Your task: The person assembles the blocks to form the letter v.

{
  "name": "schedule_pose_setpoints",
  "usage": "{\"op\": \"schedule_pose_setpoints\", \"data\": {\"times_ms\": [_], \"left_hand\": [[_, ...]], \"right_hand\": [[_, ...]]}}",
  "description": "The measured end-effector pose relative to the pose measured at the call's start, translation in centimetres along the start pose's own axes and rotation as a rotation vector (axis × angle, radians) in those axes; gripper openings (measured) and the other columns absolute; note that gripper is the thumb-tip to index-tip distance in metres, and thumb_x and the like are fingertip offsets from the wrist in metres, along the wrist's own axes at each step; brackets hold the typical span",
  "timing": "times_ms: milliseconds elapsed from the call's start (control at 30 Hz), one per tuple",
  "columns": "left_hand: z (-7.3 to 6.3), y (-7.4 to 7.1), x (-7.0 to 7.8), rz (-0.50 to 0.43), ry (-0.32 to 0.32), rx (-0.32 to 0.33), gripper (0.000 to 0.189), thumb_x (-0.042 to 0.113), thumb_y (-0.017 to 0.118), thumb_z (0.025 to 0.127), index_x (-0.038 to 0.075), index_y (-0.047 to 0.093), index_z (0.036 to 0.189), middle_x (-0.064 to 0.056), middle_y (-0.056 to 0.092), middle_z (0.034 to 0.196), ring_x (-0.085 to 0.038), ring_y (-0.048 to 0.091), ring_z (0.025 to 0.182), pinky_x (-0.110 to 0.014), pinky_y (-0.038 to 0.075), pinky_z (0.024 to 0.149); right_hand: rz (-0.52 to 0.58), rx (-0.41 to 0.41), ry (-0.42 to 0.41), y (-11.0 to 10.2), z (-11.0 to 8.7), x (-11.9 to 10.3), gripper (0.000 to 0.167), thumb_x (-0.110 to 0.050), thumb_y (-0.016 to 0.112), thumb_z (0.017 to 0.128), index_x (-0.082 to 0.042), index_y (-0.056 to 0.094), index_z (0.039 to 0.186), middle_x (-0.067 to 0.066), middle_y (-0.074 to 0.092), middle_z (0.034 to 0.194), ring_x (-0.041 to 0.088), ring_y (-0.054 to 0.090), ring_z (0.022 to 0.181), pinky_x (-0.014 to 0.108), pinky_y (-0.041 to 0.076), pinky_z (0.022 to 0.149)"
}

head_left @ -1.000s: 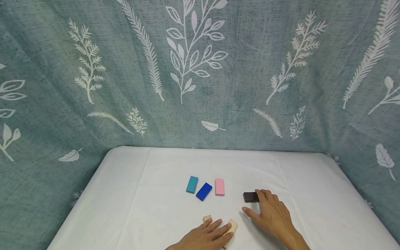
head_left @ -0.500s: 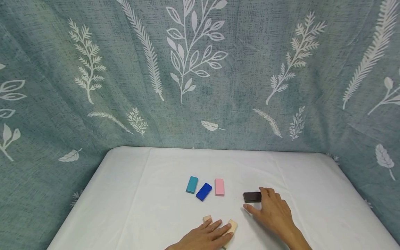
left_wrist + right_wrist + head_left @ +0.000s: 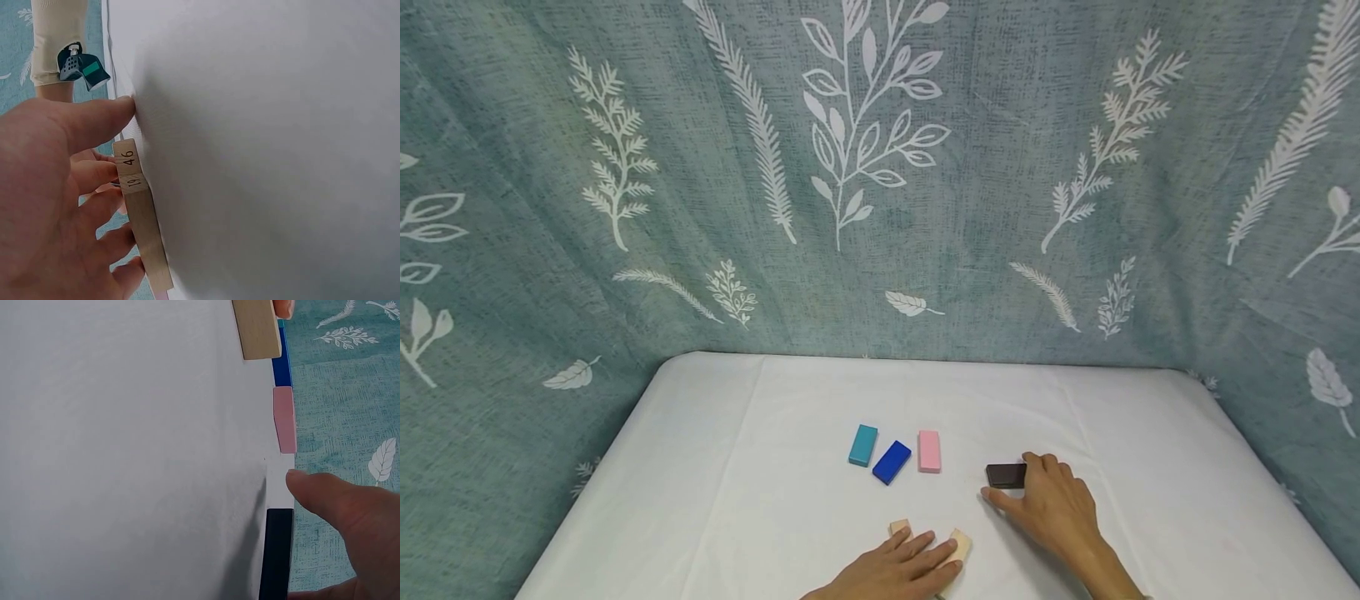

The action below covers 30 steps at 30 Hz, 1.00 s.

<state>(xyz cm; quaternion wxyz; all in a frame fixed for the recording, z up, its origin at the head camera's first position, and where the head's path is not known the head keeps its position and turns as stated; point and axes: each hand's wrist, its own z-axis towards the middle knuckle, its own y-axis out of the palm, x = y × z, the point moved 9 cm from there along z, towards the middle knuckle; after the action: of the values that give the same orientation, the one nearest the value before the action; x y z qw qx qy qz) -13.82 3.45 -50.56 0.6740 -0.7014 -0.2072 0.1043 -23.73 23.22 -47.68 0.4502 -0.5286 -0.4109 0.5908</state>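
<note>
My left hand [image 3: 898, 571] lies with fingers spread over pale wooden blocks [image 3: 959, 546] near the front of the table, covering much of them. In the left wrist view, the fingertips are at the far side of the wooden blocks [image 3: 147, 234], whose end faces are marked 46 and 19; the thumb stands apart. My right hand [image 3: 1060, 508] is at the right end of a black block [image 3: 1004, 476], its fingers right at that end. The right wrist view shows the thumb held out away from the black block [image 3: 277, 550], the other fingers mostly hidden.
A teal block [image 3: 862, 446], a blue block [image 3: 892, 462] and a pink block [image 3: 928, 452] lie farther back on the white cloth-covered table [image 3: 760, 483]. Behind it hangs a green leaf-patterned curtain [image 3: 985, 317].
My right hand has shifted slightly right along the black block, exposing more of it. The left hand and the coloured blocks stay put.
</note>
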Motion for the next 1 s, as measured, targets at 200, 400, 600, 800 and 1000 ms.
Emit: {"op": "schedule_pose_setpoints", "data": {"times_ms": [200, 400, 600, 800, 1000], "left_hand": [[0.12, 0.15, 0.01, -0.003, -0.001, -0.007, 0.067, 0.057, 0.032, 0.107, 0.019, 0.028, 0.162, 0.001, 0.025, 0.166, -0.017, 0.032, 0.148, -0.038, 0.033, 0.116], [0.02, -0.01, 0.07, 0.035, 0.018, 0.038, 0.066, 0.055, 0.034, 0.107, 0.017, 0.030, 0.161, 0.000, 0.028, 0.165, -0.016, 0.036, 0.145, -0.039, 0.036, 0.114], [0.02, 0.00, 0.06, 0.032, 0.024, 0.044, 0.066, 0.054, 0.034, 0.107, 0.017, 0.029, 0.161, -0.001, 0.027, 0.165, -0.016, 0.037, 0.144, -0.039, 0.036, 0.114], [0.05, 0.20, 0.00, 0.000, 0.004, -0.007, 0.067, 0.056, 0.033, 0.107, 0.019, 0.027, 0.162, 0.001, 0.025, 0.166, -0.015, 0.034, 0.146, -0.039, 0.034, 0.116], [0.06, 0.20, -0.06, -0.019, 0.004, -0.012, 0.068, 0.057, 0.034, 0.106, 0.019, 0.027, 0.162, 0.001, 0.027, 0.166, -0.014, 0.034, 0.146, -0.039, 0.034, 0.115]], "right_hand": [[-0.014, 0.014, -0.010, 0.00, 0.16, -0.03, 0.090, -0.061, 0.077, 0.079, 0.017, 0.060, 0.121, 0.033, 0.062, 0.111, 0.048, 0.061, 0.099, 0.057, 0.052, 0.075], [-0.017, -0.008, 0.023, 0.22, 0.43, 0.10, 0.091, -0.064, 0.075, 0.080, 0.016, 0.060, 0.121, 0.030, 0.063, 0.109, 0.045, 0.061, 0.097, 0.058, 0.051, 0.076], [-0.025, 0.001, 0.033, 0.25, 0.56, 0.02, 0.087, -0.062, 0.075, 0.081, 0.015, 0.061, 0.119, 0.028, 0.063, 0.103, 0.041, 0.061, 0.092, 0.056, 0.051, 0.074], [-0.017, 0.034, 0.014, 0.13, 0.62, -0.20, 0.080, -0.053, 0.077, 0.084, 0.017, 0.060, 0.118, 0.030, 0.063, 0.101, 0.042, 0.062, 0.090, 0.055, 0.052, 0.071], [0.007, 0.016, 0.050, 0.21, 0.68, -0.03, 0.076, -0.049, 0.079, 0.083, 0.017, 0.061, 0.117, 0.028, 0.063, 0.099, 0.042, 0.062, 0.091, 0.056, 0.051, 0.074]]}}
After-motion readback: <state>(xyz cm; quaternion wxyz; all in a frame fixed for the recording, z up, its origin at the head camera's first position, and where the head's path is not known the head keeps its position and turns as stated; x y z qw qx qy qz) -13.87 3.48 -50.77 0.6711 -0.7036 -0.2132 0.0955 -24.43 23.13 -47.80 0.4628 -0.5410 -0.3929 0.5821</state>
